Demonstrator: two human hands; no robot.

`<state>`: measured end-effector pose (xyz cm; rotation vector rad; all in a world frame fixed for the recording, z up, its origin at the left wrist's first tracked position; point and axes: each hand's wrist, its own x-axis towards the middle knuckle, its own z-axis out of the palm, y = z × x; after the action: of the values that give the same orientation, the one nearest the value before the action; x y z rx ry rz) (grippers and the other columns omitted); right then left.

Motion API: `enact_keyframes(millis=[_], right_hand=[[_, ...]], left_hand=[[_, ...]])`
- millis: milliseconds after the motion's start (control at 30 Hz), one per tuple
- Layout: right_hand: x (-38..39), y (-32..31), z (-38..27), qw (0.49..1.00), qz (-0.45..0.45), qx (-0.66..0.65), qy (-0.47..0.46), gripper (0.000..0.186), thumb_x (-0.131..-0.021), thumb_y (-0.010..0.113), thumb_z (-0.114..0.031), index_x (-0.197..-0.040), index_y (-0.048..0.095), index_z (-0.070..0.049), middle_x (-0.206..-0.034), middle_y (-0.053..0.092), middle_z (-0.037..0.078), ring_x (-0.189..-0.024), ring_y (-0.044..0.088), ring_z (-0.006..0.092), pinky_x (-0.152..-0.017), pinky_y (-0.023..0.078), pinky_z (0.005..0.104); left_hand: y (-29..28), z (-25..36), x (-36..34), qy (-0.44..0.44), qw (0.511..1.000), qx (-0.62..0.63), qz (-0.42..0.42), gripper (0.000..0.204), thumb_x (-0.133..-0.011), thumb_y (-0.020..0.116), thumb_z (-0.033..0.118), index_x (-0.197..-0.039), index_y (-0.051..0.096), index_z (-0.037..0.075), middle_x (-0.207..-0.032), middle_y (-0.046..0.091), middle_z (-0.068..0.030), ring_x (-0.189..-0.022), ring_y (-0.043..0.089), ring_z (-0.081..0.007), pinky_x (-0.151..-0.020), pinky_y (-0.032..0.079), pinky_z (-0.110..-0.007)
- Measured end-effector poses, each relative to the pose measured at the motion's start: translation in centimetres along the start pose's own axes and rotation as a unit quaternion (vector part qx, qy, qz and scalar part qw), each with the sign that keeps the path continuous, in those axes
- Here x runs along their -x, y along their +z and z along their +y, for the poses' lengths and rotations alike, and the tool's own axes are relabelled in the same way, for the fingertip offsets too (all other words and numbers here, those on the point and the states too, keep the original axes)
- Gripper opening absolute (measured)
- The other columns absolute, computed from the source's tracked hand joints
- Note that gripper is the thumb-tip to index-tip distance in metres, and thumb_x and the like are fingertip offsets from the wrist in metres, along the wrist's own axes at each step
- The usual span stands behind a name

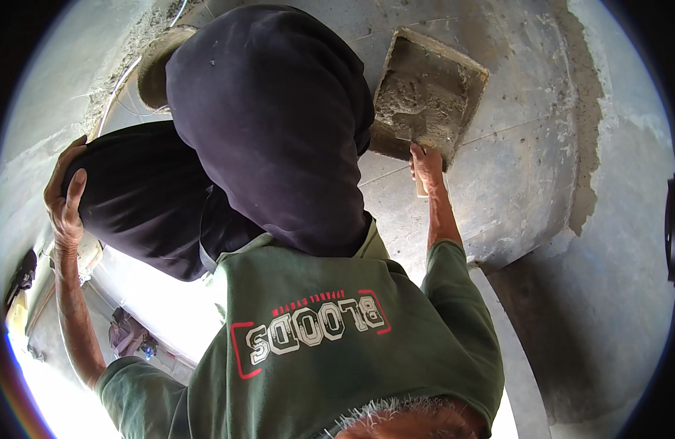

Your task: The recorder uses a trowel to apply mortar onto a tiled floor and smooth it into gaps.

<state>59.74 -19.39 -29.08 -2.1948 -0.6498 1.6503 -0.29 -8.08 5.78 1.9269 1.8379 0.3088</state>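
Observation:
My right hand (427,167) is closed around the pale handle of a trowel (410,124) at the near side of a square mortar tray (445,50). The trowel's blade lies in the grey wet mortar (443,99) and is coated with it, so its outline is hard to make out. My left hand (68,201) rests on my bent left knee, over the dark trousers (136,183). Its thumb is apart from the fingers, which curve over the knee and are partly hidden; it holds nothing visible.
A round mortar-crusted container (156,69) stands at the far left, partly behind my leg. A thin pale cable (119,86) runs beside it. Rough mortar (582,124) lines the floor's edge along the right wall. Crumpled cloth (127,333) lies at the lower left.

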Motion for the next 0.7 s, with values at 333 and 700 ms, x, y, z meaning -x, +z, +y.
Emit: enact_keyframes(millis=[333, 700], right_hand=[[2.5, -0.8, 0.9, 0.789, 0.357, 0.346, -0.362, 0.025, -0.082, 0.068, -0.02, -0.096, 0.06, -0.001, -0.078, 0.065, 0.021, -0.069, 0.063, 0.042, -0.058, 0.052, 0.044], [0.8, 0.0, -0.2, 0.907, 0.184, 0.319, -0.205, 0.036, -0.092, 0.056, -0.035, -0.096, 0.059, 0.001, -0.087, 0.064, 0.026, -0.081, 0.062, 0.0466, -0.067, 0.049, 0.0523]], left_hand=[[0.1, 0.2, -0.1, 0.014, 1.0, 0.01, -0.008, 0.044, -0.088, 0.06, 0.032, -0.115, 0.063, -0.002, -0.125, 0.06, -0.0166, -0.121, 0.051, -0.0262, -0.108, 0.032, -0.039], [0.0, -0.1, 0.2, 0.005, 1.0, 0.013, 0.005, 0.044, -0.089, 0.059, 0.034, -0.115, 0.062, -0.002, -0.124, 0.06, -0.016, -0.121, 0.052, -0.0266, -0.108, 0.033, -0.039]])
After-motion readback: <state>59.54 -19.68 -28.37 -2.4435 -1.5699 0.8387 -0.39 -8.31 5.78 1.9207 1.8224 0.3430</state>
